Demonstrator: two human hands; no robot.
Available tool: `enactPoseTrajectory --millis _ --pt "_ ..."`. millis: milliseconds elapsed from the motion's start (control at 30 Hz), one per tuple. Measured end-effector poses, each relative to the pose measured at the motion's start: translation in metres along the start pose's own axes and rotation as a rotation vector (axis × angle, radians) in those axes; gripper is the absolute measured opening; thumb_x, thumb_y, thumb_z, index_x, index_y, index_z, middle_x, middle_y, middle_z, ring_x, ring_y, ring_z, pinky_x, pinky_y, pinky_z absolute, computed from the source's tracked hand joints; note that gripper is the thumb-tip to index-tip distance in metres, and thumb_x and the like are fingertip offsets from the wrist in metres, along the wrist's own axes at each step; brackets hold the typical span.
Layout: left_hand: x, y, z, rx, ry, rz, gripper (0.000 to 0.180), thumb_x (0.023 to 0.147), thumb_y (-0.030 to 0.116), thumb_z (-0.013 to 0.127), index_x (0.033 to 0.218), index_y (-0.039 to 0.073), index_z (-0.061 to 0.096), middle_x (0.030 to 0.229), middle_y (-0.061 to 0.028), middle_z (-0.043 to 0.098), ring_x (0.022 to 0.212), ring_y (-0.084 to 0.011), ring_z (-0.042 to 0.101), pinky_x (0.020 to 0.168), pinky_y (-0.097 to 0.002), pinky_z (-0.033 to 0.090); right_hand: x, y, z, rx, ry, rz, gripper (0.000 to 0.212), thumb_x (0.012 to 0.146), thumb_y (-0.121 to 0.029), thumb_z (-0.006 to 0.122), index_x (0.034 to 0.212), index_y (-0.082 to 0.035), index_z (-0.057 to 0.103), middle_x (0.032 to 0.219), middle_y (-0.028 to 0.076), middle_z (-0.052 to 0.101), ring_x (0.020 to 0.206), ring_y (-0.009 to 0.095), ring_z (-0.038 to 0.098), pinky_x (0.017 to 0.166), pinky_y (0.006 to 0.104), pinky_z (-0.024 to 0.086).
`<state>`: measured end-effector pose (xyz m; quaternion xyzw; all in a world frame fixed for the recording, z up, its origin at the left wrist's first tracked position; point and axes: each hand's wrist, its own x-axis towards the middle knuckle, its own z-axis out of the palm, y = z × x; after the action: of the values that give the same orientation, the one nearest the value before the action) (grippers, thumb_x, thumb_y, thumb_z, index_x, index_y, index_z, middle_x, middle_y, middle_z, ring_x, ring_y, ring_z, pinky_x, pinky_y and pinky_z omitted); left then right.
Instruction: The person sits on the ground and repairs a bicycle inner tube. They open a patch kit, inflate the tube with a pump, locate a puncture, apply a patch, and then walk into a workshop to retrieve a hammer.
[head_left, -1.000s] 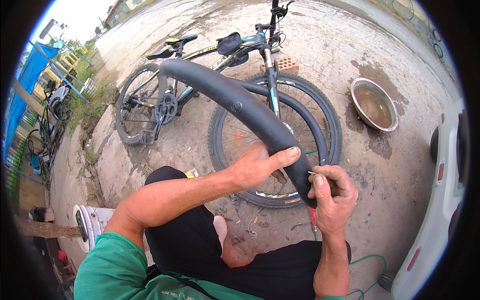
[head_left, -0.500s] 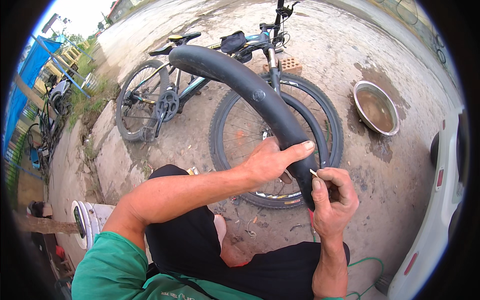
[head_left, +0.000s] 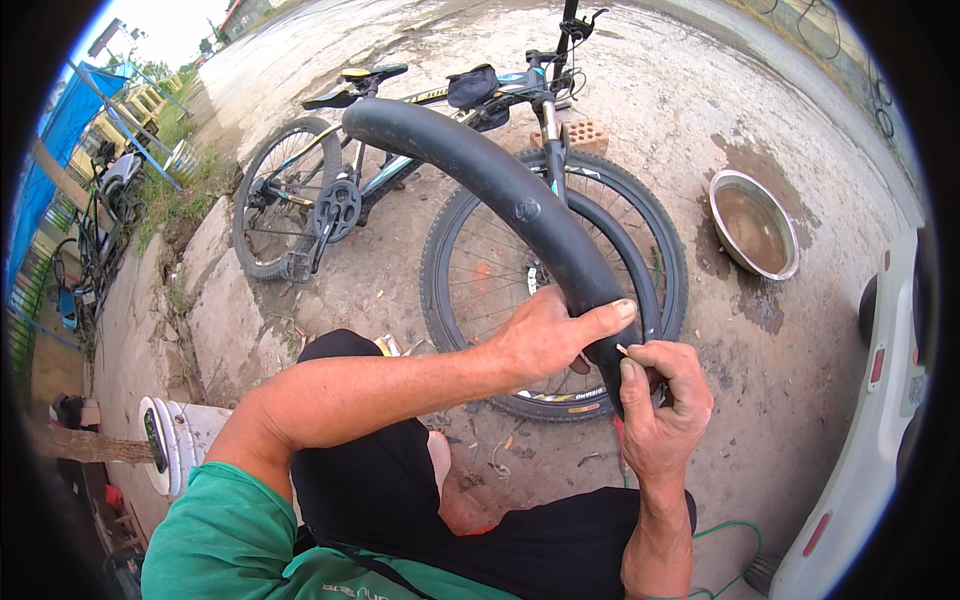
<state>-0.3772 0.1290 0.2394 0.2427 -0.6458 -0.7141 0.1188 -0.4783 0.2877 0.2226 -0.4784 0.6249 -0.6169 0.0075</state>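
An inflated black inner tube (head_left: 490, 175) arches up in front of me and bends back down toward my hands. My left hand (head_left: 548, 332) is wrapped around its near part, thumb on top and fingers mostly hidden beneath. Thumb and forefinger of my right hand (head_left: 664, 405) pinch a small pale stick (head_left: 622, 350), like a matchstick, with its tip at the tube's surface. The stick's lower part is hidden by the fingers. Just beyond the tube stands the front wheel (head_left: 465, 290) of a bicycle.
The bicycle (head_left: 400, 165) rests on concrete ground, with a hollow red brick (head_left: 583, 136) behind its front wheel. A metal basin (head_left: 752, 225) of murky water sits at the right. White bodywork (head_left: 850, 440) runs along the right edge. A white bucket (head_left: 185, 440) is at my left; a green cord (head_left: 750, 530) lies lower right.
The tube and both hands have shifted very slightly within the view. The stick shows a little shorter between my right fingers; both grips stay the same.
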Motion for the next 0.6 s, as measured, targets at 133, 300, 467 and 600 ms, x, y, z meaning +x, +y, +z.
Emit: enactPoseTrajectory --millis 133,300,467,600 --pt "0.0007 -0.0017 -0.0016 0.023 -0.019 -0.004 0.052 0.101 0.05 0.067 0.111 0.0 0.068 0.096 -0.0084 0.069 0.085 -0.016 0.069 0.065 -0.0309 0.058 0.0006 -0.0003 0.0 -0.037 -0.011 -0.009 0.022 0.087 0.01 0.077 0.105 -0.001 0.073 0.098 0.008 0.067 0.066 0.008 0.056 0.057 0.0257 0.045" --pt "0.0003 -0.0001 -0.0025 0.051 -0.037 -0.023 0.046 0.103 0.048 0.066 0.11 0.002 0.065 0.099 -0.007 0.067 0.089 -0.0146 0.068 0.07 -0.0303 0.06 0.0011 -0.0007 0.0021 -0.078 -0.008 -0.012 0.023 0.086 0.011 0.077 0.105 -0.002 0.073 0.097 0.007 0.067 0.067 0.008 0.058 0.057 0.0258 0.046" --pt "0.0009 -0.0013 -0.0028 0.066 -0.045 -0.012 0.047 0.103 0.048 0.066 0.11 0.002 0.065 0.097 -0.0066 0.066 0.088 -0.0144 0.068 0.069 -0.03 0.059 0.0013 -0.0001 0.0021 -0.102 -0.005 -0.005 0.021 0.086 0.01 0.077 0.104 -0.001 0.073 0.097 0.009 0.069 0.07 0.012 0.061 0.06 0.0275 0.049" --pt "0.002 -0.0047 -0.002 0.056 -0.043 -0.008 0.046 0.103 0.046 0.067 0.11 0.001 0.065 0.097 -0.0068 0.066 0.088 -0.0144 0.068 0.07 -0.031 0.059 0.0021 -0.0004 0.002 -0.122 -0.029 0.024 0.019 0.086 0.009 0.077 0.102 -0.001 0.072 0.095 0.01 0.07 0.074 0.017 0.065 0.063 0.0299 0.052"
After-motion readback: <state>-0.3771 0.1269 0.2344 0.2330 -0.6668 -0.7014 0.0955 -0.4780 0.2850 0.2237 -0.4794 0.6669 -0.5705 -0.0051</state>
